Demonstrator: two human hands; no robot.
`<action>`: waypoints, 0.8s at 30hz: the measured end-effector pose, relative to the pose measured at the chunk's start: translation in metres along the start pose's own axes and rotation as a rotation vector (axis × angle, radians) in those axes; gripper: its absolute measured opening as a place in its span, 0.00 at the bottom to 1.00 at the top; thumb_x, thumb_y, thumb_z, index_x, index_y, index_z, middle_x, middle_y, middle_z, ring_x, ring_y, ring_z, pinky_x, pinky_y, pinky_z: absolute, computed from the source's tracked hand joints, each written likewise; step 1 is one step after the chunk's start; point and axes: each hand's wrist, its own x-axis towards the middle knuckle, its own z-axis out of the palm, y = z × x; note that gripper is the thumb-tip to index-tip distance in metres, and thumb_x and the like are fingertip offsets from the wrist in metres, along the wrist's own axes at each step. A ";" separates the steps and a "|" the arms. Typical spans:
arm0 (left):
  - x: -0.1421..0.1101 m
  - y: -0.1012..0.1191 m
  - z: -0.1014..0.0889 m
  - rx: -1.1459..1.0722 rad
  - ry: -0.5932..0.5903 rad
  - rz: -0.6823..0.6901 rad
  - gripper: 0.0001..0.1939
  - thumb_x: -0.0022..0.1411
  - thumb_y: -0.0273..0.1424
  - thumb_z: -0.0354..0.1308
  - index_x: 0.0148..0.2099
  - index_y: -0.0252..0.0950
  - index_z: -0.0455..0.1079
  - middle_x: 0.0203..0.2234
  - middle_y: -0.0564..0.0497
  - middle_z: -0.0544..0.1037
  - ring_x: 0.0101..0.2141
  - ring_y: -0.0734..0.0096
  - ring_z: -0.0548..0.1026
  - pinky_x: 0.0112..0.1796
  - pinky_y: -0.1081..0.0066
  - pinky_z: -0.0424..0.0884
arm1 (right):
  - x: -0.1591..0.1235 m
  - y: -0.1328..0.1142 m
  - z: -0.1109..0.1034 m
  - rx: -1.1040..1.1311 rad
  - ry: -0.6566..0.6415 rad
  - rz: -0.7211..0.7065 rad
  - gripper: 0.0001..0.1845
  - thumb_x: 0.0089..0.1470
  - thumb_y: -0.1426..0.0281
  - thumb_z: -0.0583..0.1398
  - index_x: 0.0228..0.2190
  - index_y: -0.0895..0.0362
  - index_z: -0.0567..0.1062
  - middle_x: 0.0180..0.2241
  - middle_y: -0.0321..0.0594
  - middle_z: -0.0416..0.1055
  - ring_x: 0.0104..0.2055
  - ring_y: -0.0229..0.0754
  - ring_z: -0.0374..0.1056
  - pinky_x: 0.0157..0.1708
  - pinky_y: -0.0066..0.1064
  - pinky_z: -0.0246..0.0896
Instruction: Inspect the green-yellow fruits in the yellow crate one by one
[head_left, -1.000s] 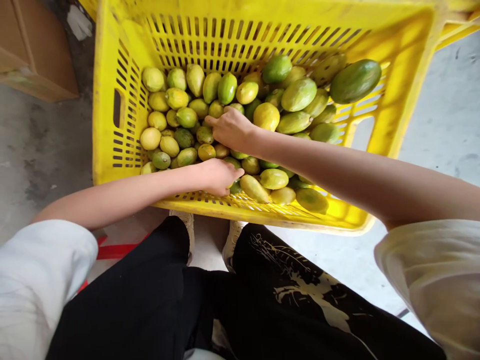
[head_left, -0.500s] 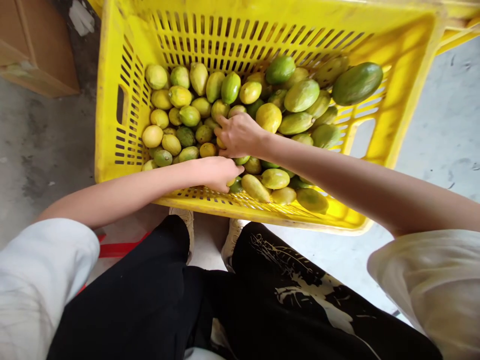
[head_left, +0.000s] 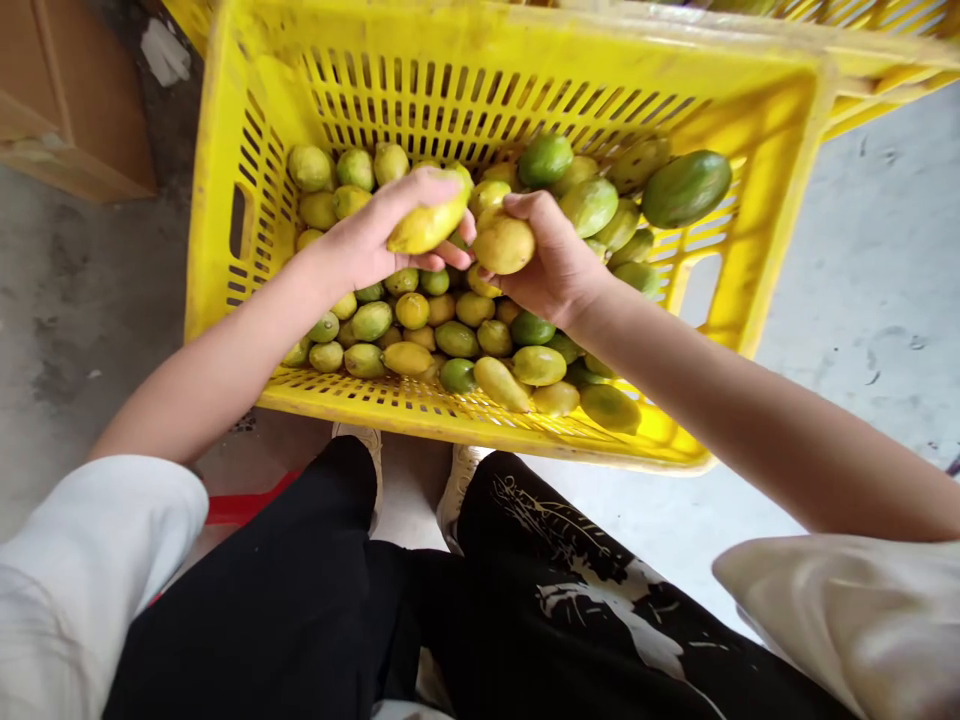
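Over the middle of a yellow slatted crate (head_left: 517,445), both hands are raised with fruit in them. My left hand (head_left: 364,232) is closed round a long yellow lemon (head_left: 429,226), thumb on top and fingers beneath. A second yellow-green fruit shows just behind its thumb; whether that one is held is unclear. My right hand (head_left: 559,262) grips a rounder yellow lemon (head_left: 506,243) between thumb and fingers, close to the left fingertips. Below them lie many yellow and green lemons (head_left: 457,340), some long, some small and round. A large dark green fruit (head_left: 687,190) rests at the crate's right end.
Behind this crate stands another yellow crate (head_left: 892,75). A cardboard box (head_left: 75,110) sits on the floor at the upper left. Something red (head_left: 247,505) lies by my left leg, and my shoes (head_left: 455,490) are close to the crate's near side.
Both hands have risen from among the lemons near the crate's front and middle. Each now holds a lemon up, the two side by side. The view has shifted slightly.
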 end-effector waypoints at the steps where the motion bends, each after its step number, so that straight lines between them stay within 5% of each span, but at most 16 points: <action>1: 0.003 -0.002 0.000 -0.036 0.117 -0.008 0.15 0.70 0.43 0.57 0.52 0.39 0.71 0.49 0.48 0.84 0.44 0.64 0.84 0.39 0.68 0.74 | -0.005 -0.006 0.001 0.035 0.062 0.023 0.18 0.50 0.46 0.67 0.36 0.43 0.75 0.35 0.39 0.78 0.44 0.53 0.71 0.36 0.41 0.67; 3: 0.010 -0.007 0.003 -0.063 0.286 -0.059 0.20 0.74 0.50 0.50 0.49 0.40 0.72 0.48 0.46 0.83 0.45 0.62 0.83 0.34 0.69 0.72 | -0.014 -0.017 0.006 0.121 0.169 0.048 0.18 0.53 0.46 0.64 0.37 0.44 0.75 0.35 0.39 0.78 0.44 0.52 0.73 0.40 0.41 0.72; 6: 0.016 -0.015 0.011 -0.155 0.371 -0.113 0.28 0.78 0.51 0.35 0.48 0.40 0.71 0.49 0.44 0.83 0.49 0.62 0.82 0.36 0.68 0.75 | -0.024 -0.021 0.013 0.296 0.213 0.089 0.16 0.57 0.50 0.55 0.35 0.46 0.75 0.34 0.37 0.79 0.46 0.48 0.75 0.48 0.40 0.75; 9: 0.016 -0.021 0.016 -0.233 0.298 -0.100 0.27 0.79 0.44 0.31 0.49 0.39 0.70 0.53 0.43 0.83 0.55 0.62 0.80 0.47 0.64 0.80 | -0.030 -0.016 0.014 0.299 0.096 0.058 0.17 0.54 0.55 0.50 0.32 0.49 0.75 0.37 0.40 0.82 0.51 0.48 0.76 0.50 0.40 0.75; 12: 0.014 -0.022 0.018 -0.182 0.203 -0.059 0.24 0.78 0.39 0.32 0.54 0.38 0.69 0.58 0.41 0.82 0.63 0.58 0.77 0.55 0.57 0.80 | -0.031 -0.011 0.010 0.025 -0.057 -0.114 0.18 0.55 0.53 0.51 0.32 0.51 0.74 0.39 0.46 0.82 0.52 0.51 0.75 0.45 0.42 0.75; 17: 0.008 -0.017 0.023 0.034 0.247 0.012 0.22 0.77 0.45 0.35 0.53 0.39 0.66 0.58 0.39 0.80 0.64 0.55 0.77 0.53 0.58 0.80 | -0.027 -0.008 0.007 -0.141 0.146 -0.163 0.29 0.67 0.45 0.40 0.36 0.49 0.71 0.41 0.44 0.78 0.48 0.50 0.74 0.40 0.38 0.72; 20: 0.004 -0.016 0.026 0.089 0.181 -0.023 0.21 0.76 0.43 0.37 0.54 0.39 0.67 0.54 0.41 0.80 0.61 0.57 0.78 0.51 0.58 0.80 | -0.027 -0.005 0.010 0.003 0.099 -0.134 0.21 0.63 0.46 0.50 0.40 0.48 0.67 0.42 0.44 0.75 0.46 0.50 0.73 0.44 0.40 0.76; 24: 0.003 -0.018 0.029 0.327 0.037 -0.052 0.29 0.79 0.53 0.38 0.66 0.41 0.65 0.61 0.41 0.79 0.60 0.54 0.77 0.50 0.58 0.80 | -0.027 0.004 0.013 0.060 0.042 -0.067 0.22 0.52 0.49 0.61 0.41 0.48 0.63 0.41 0.42 0.73 0.46 0.48 0.73 0.45 0.38 0.78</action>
